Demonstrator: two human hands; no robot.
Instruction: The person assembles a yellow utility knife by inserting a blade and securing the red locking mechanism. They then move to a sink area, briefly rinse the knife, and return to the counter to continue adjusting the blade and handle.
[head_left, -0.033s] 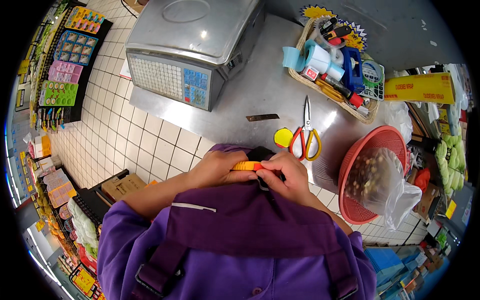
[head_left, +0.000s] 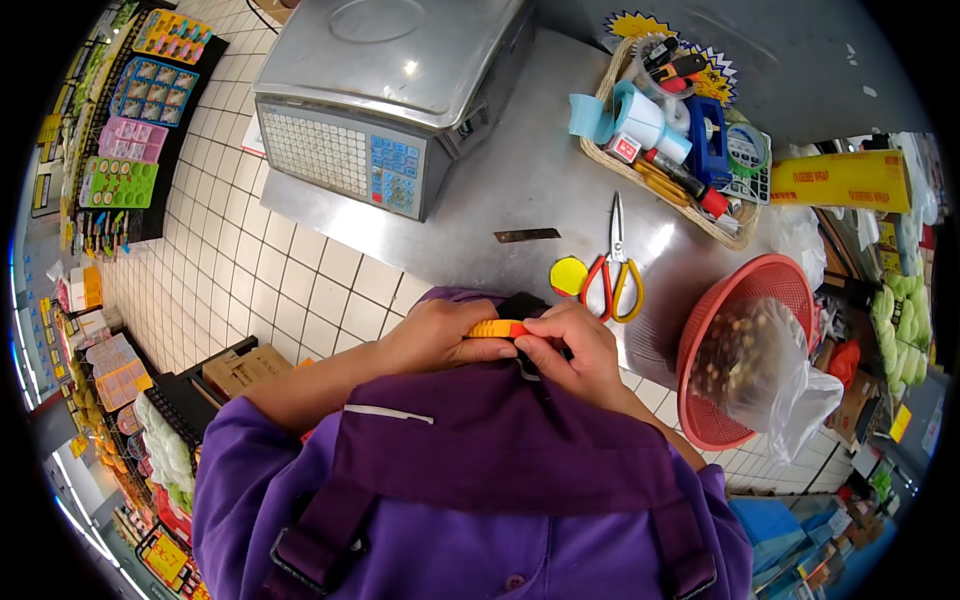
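Both my hands meet at the table's near edge over a short orange utility knife (head_left: pixel 488 329) with a ribbed body and a red end. My left hand (head_left: pixel 440 331) is closed round the orange body, thumb below it. With thumb and forefinger, my right hand (head_left: pixel 572 343) pinches the red end. Whether a blade is in the knife is hidden by my fingers. Beyond them on the steel table (head_left: pixel 450 245) lies a loose dark blade (head_left: pixel 527 235). To its right are a round yellow tag (head_left: pixel 568 276) and scissors (head_left: pixel 616 265) with red and yellow handles, points away from me.
A weighing scale (head_left: pixel 345 155) with a keypad stands at the back left. At the back right, a wicker basket (head_left: pixel 655 195) holds label rolls, tape and tools. A red colander (head_left: pixel 712 420) with a plastic bag of small round produce (head_left: pixel 745 345) sits at the right edge.
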